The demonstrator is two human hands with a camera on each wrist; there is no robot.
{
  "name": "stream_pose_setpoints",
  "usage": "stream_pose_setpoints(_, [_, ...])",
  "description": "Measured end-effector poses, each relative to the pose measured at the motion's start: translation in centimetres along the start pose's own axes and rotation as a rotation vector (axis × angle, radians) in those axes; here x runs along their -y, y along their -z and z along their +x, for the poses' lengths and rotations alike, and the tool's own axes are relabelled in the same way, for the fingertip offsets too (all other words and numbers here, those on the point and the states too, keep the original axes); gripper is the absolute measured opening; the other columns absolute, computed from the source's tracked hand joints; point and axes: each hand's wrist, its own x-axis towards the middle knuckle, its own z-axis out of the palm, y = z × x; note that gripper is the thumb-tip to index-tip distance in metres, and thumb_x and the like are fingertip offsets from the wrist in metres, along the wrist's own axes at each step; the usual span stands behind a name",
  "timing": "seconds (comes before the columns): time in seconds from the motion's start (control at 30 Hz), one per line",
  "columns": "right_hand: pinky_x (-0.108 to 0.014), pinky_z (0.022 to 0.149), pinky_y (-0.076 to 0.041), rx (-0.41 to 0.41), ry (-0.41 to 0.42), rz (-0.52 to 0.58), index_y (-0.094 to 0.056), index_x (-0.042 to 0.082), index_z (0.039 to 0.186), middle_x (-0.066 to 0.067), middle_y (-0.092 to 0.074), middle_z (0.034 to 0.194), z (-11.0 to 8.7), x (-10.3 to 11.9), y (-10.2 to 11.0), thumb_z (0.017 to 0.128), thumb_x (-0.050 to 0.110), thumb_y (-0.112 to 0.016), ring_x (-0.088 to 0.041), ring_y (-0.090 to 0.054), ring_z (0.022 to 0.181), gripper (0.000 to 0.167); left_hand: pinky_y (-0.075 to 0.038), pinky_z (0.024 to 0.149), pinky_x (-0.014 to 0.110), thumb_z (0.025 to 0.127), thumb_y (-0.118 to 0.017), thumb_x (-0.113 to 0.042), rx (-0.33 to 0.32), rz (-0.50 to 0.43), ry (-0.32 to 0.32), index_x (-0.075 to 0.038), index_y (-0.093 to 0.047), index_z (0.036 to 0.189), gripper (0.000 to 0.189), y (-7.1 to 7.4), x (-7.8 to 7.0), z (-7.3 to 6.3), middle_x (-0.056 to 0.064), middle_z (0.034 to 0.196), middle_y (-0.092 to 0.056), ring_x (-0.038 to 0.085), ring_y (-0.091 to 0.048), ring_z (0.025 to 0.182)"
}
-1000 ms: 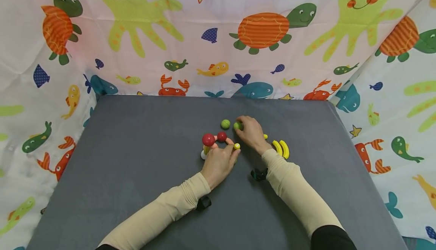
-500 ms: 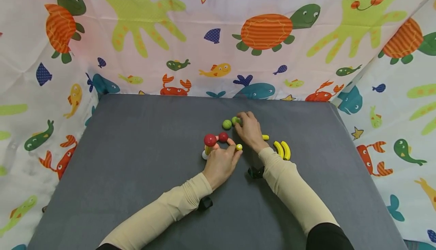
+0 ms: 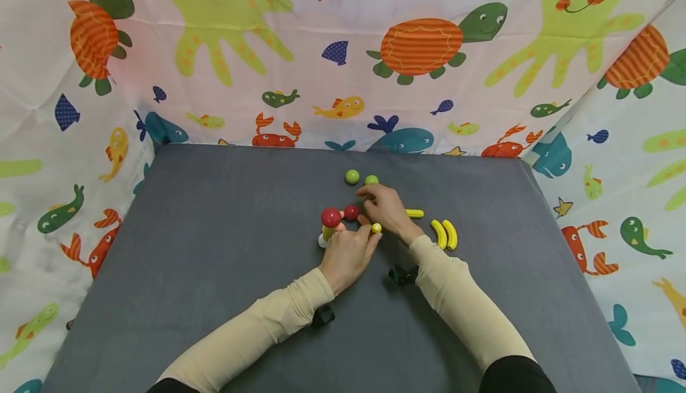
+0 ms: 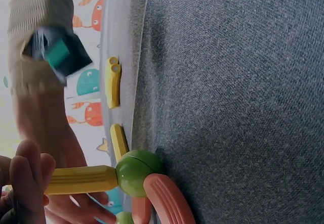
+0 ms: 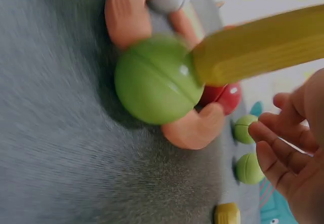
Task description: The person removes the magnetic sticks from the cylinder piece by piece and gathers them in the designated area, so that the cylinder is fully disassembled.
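My left hand pinches an upright yellow rod, whose lower end meets a green ball. Curved orange pieces branch from that ball, linking to a red ball in a low toy structure. On its left side a larger-looking red ball tops another yellow rod above a white ball. Just beyond the pinched rod is my right hand, holding nothing, fingers loosely bent. Past its fingertips sit two loose balls, a green one and another green one.
Right of the right hand lie a straight yellow rod and two curved yellow pieces. Everything is on a grey cloth-covered table. A sea-animal curtain hangs behind and at both sides.
Both loose green balls have shifted away toward the back of the table. My right hand has let them go and drawn back toward the structure. The left hand stays on the rod.
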Motion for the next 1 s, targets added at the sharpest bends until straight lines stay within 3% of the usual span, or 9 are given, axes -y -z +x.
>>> stream_pose_setpoints(0.2, [-0.039,0.081,-0.053,0.035,-0.047,0.240,-0.066,0.006,0.119,-0.014,-0.068,0.113,-4.8,0.0,2.2,0.084,-0.011,-0.044,-0.028,-0.064,0.094,0.044,-0.022,0.040,0.016,0.090,-0.072,-0.026,0.000,-0.004,-0.019,-0.002,-0.068,0.091,0.024,-0.1,-0.1,0.2,-0.001,0.050,-0.052,0.008,-0.043,0.037])
stream_pose_setpoints(0.37, [-0.043,0.081,-0.054,0.126,0.074,0.220,-0.064,0.011,0.121,-0.008,-0.066,0.113,-8.0,0.0,2.4,0.088,-0.003,-0.061,-0.028,-0.064,0.095,0.037,-0.021,0.040,0.015,0.092,-0.069,-0.026,0.014,0.000,-0.018,-0.002,-0.068,0.090,0.024,-0.1,0.1,0.1,-0.001,0.049,-0.051,0.007,-0.041,0.035])
stream_pose_setpoints(0.5, [-0.044,0.077,-0.056,0.052,0.151,0.168,-0.065,0.012,0.116,-0.005,-0.067,0.103,-8.7,0.4,1.2,0.089,0.013,-0.072,-0.022,-0.066,0.089,0.028,-0.021,0.040,0.014,0.091,-0.070,-0.025,0.006,-0.013,-0.021,-0.005,-0.066,0.082,0.021,0.0,0.1,0.0,-0.001,0.049,-0.050,0.006,-0.041,0.036])
stream_pose_setpoints(0.63, [-0.044,0.073,-0.057,-0.030,0.155,0.135,-0.067,0.009,0.112,-0.007,-0.069,0.099,-8.8,0.3,0.3,0.089,0.009,-0.070,-0.019,-0.066,0.087,0.023,-0.017,0.040,0.013,0.092,-0.069,-0.027,0.001,-0.036,-0.035,-0.004,-0.064,0.090,0.023,0.2,0.1,-0.2,-0.002,0.047,-0.046,0.005,-0.034,0.034])
stream_pose_setpoints(0.77, [-0.044,0.072,-0.057,-0.029,0.164,0.143,-0.066,0.007,0.110,-0.008,-0.069,0.098,-8.6,0.3,0.2,0.089,0.009,-0.071,-0.021,-0.067,0.085,0.023,-0.015,0.040,0.011,0.091,-0.067,-0.021,-0.064,-0.079,-0.083,-0.006,-0.065,0.091,0.015,2.4,0.2,-0.8,-0.005,0.048,-0.045,0.001,-0.027,0.036])
stream_pose_setpoints(0.87, [-0.043,0.072,-0.057,-0.027,0.166,0.159,-0.066,0.007,0.108,-0.007,-0.069,0.096,-8.5,0.4,0.0,0.087,0.009,-0.074,-0.022,-0.067,0.083,0.023,-0.018,0.039,0.013,0.088,-0.064,-0.013,-0.131,-0.112,-0.087,-0.009,-0.064,0.083,0.007,4.6,1.6,-1.3,-0.006,0.050,-0.046,0.001,-0.028,0.038])
stream_pose_setpoints(0.93, [-0.042,0.071,-0.057,-0.029,0.156,0.159,-0.066,0.007,0.105,-0.006,-0.068,0.094,-8.6,0.4,-0.1,0.085,0.009,-0.075,-0.021,-0.067,0.082,0.022,-0.022,0.040,0.016,0.086,-0.062,-0.009,-0.153,-0.122,-0.046,-0.009,-0.063,0.079,0.008,5.6,3.3,-1.4,-0.005,0.051,-0.047,0.002,-0.031,0.039])
stream_pose_setpoints(1.0, [-0.041,0.070,-0.057,-0.033,0.144,0.150,-0.066,0.009,0.103,-0.006,-0.068,0.093,-8.8,0.4,-0.4,0.085,0.009,-0.075,-0.021,-0.067,0.081,0.021,-0.027,0.041,0.019,0.086,-0.060,-0.007,-0.132,-0.138,0.021,-0.008,-0.062,0.079,0.007,6.0,5.4,-1.6,-0.003,0.053,-0.049,0.003,-0.035,0.042])
